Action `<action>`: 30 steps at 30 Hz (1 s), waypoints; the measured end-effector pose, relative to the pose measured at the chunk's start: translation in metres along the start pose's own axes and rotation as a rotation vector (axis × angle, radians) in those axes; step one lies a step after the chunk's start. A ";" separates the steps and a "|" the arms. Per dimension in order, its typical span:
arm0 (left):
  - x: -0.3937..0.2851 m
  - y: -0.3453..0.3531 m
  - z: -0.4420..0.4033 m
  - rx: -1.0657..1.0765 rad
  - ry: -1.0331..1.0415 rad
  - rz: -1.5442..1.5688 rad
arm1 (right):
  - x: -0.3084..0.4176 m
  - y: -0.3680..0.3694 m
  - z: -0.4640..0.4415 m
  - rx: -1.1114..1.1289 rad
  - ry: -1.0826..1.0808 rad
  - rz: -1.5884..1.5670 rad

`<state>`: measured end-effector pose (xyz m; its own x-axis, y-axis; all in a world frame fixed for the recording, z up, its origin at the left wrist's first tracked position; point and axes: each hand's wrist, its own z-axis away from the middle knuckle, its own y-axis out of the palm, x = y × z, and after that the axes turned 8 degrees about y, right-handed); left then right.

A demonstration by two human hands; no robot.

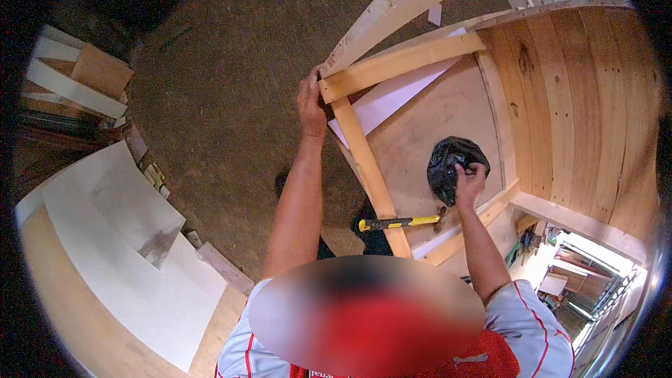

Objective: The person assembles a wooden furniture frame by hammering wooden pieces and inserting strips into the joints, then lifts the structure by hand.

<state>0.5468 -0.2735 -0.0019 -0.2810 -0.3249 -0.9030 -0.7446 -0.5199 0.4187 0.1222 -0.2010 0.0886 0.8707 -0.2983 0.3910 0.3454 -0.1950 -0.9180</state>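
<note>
My left hand (311,106) is closed round the near-left corner of a wooden frame (367,161), where two pale battens meet beside a long curved board (392,17). On the plywood panel (413,122) inside the frame sits a crumpled black plastic bag (442,168). My right hand (471,185) is at the bag's right side, thumb and fingers pinched together on it; whether something small is also between them is hidden. A hammer (399,223) with a yellow and black handle lies across the frame's batten, its head near the bag.
An upright wall of wooden planks (574,98) rises at the right. White sheets (133,238) lie on a board at the lower left, with offcuts (98,77) stacked beyond. The brown floor (217,98) extends at the left. A bright opening (595,266) shows at the lower right.
</note>
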 end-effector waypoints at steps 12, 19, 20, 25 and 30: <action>-0.008 0.003 -0.005 -0.065 -0.082 -0.002 | 0.036 -0.025 0.001 -0.030 -0.090 0.041; -0.029 0.013 -0.032 -0.130 -0.085 -0.316 | 0.168 0.029 0.002 0.272 -0.586 -0.134; -0.032 0.013 -0.032 -0.134 -0.106 -0.321 | 0.185 0.042 0.002 0.262 -0.700 -0.103; -0.028 0.015 -0.028 -0.146 -0.088 -0.340 | 0.254 0.072 0.008 0.299 -0.656 -0.161; 0.026 0.002 -0.028 -0.224 -0.108 -0.164 | 0.200 0.056 0.002 0.176 -0.484 -0.220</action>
<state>0.5546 -0.3048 -0.0213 -0.2399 -0.1427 -0.9603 -0.6363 -0.7240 0.2665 0.3161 -0.2694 0.1151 0.8184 0.2026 0.5378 0.5546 -0.0333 -0.8315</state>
